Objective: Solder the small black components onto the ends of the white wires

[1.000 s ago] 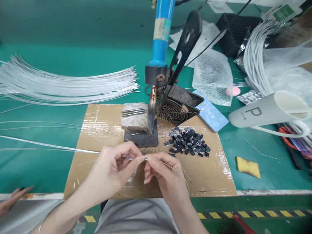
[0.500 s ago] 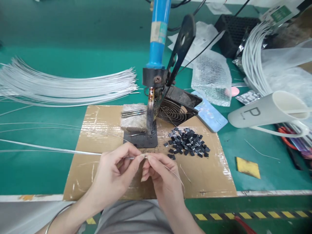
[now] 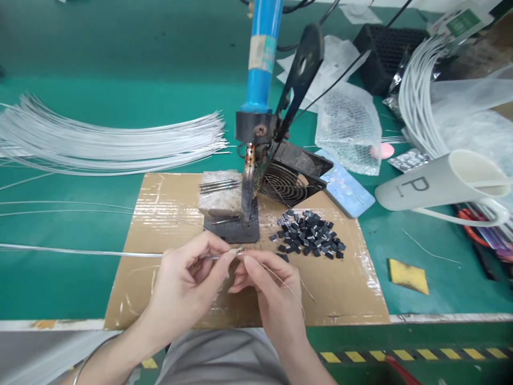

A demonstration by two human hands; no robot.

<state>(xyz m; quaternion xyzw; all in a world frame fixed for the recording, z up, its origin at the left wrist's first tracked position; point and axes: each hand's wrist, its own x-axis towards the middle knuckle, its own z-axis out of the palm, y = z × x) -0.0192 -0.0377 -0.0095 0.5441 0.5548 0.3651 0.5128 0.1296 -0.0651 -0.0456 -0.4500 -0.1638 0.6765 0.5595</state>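
My left hand (image 3: 188, 286) pinches the end of a long thin white wire (image 3: 80, 251) that runs off to the left across the bench. My right hand (image 3: 272, 291) meets it fingertip to fingertip, pinching the wire's bare tip and a fine strand that curls back over my fingers. Both hands hover over a taped cardboard sheet (image 3: 352, 289). Just beyond them stands a blue-handled soldering iron (image 3: 256, 80) fixed upright in a black stand (image 3: 234, 227), with a grey sponge block (image 3: 218, 195) beside it. A pile of small dark components (image 3: 308, 235) lies to the right.
A big bundle of white wires (image 3: 100, 141) fans across the green mat on the left. A small black fan (image 3: 290, 179), bubble wrap (image 3: 348, 125), a white tube marked P (image 3: 436, 184), coiled white cables (image 3: 417, 91) and a yellow pad (image 3: 406, 275) crowd the right side.
My hands stay together at the wire tip; the right fingers have shifted slightly lower. Another person's fingers at the lower left edge a second ago are gone.
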